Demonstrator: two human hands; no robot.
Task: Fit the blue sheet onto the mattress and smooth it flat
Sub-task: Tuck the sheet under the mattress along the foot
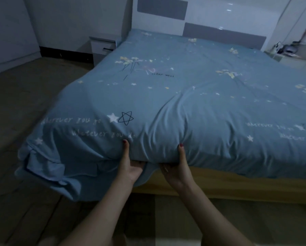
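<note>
Hands, two, working at the foot edge of the bed: the left hand (131,167) and the right hand (175,170) are each gripping the mattress (166,153) from below, thumbs pressing up on the sheeted side face and the other fingers curling out of sight under the lower edge, apparently lifting it so the hem can be tucked beneath. Blue sheet (193,80), star-and-flower print with script lettering, is covering the whole top of the mattress and draping down its near side; creases are fanning up from the two thumbs where the cloth is being pulled taut. Loose flap of the same sheet is hanging in folds at the near left corner, not yet tucked, which suggests that corner is still to be fitted. Wooden bed frame (246,183) is showing bare below the raised edge on the right. Wood-pattern floor (24,103) is lying to the left. Bedside cabinet (102,47) is standing beside the far left corner of the bed. Headboard (223,35), grey-panelled, is closing the far end, the sheet there appearing smooth.
</note>
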